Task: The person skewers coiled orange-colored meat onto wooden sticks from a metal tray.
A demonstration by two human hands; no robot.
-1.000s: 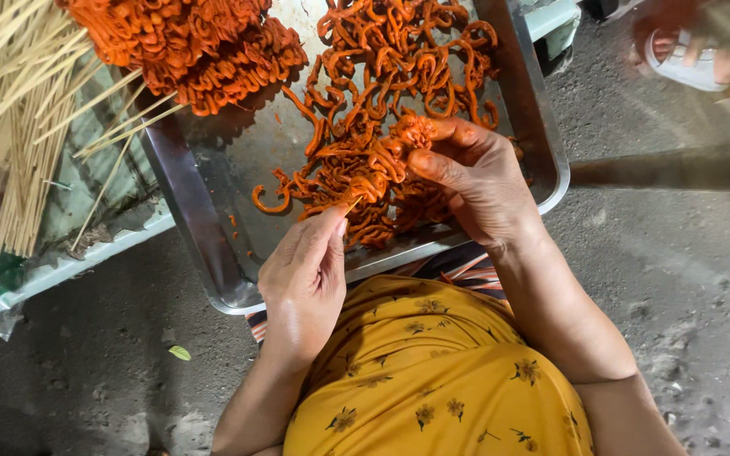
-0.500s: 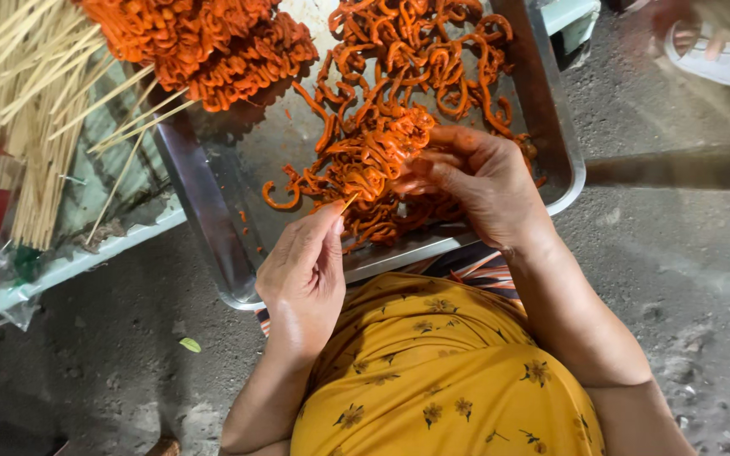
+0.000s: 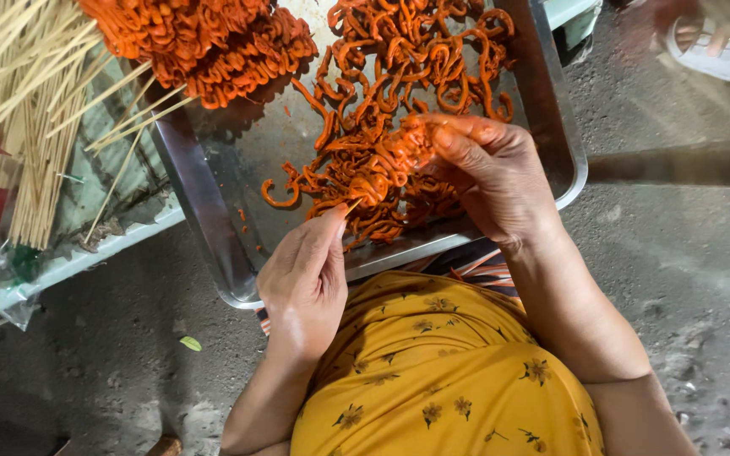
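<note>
The left hand (image 3: 304, 283) pinches the bottom end of a thin wooden skewer (image 3: 353, 203) between thumb and fingers. Its grip is pressed tight on the stick. The skewer points up toward the right hand (image 3: 490, 173).

The right hand holds a bunch of orange meat strips (image 3: 390, 160). Its fingers are curled around the strips and squeeze them onto the tip of the skewer. The bunch hangs just above the metal tray (image 3: 204, 211).

More loose orange strips (image 3: 416, 59) lie in a curly pile in the tray, under and behind the hands. At the far left corner of the tray sits a heap of filled skewers (image 3: 196, 42), their sticks poking out over the rim.

Left of the tray lies a bundle of bare wooden sticks (image 3: 27, 127). The person wears a yellow dress with small flowers (image 3: 441, 371). The ground (image 3: 678, 279) is grey and rough.
</note>
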